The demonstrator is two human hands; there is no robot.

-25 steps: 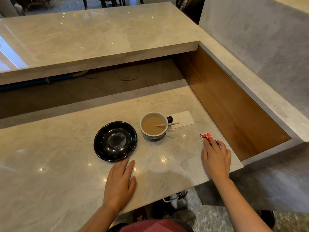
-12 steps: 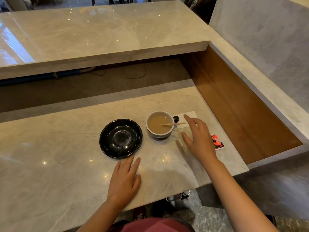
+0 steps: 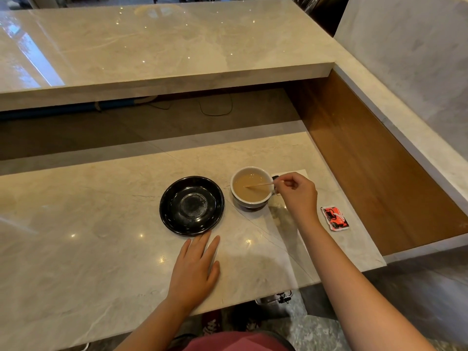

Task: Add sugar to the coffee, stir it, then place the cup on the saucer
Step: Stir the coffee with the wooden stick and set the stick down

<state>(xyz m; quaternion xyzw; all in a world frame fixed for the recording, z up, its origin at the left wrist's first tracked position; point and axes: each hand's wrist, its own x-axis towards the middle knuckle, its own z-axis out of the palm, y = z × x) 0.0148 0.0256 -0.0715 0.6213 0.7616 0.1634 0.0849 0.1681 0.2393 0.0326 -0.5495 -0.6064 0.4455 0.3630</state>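
One second earlier the right hand was at the red packet, but now it pinched the stirrer at the cup's three o'clock, so stirring could start, while the left hand lay flat and empty.

Surface: a pale marble counter, glossy, with small light reflections.
Saucer: a black saucer sat on the counter, nothing on it.
Cup: a cup of milky coffee stood just right of the saucer, apart from it.
Napkin: a white napkin lay behind the cup, mostly hidden.
Packet: a red packet lay flat near the right edge.
Left hand: the left hand rested flat near the front edge, fingertips close to the saucer.
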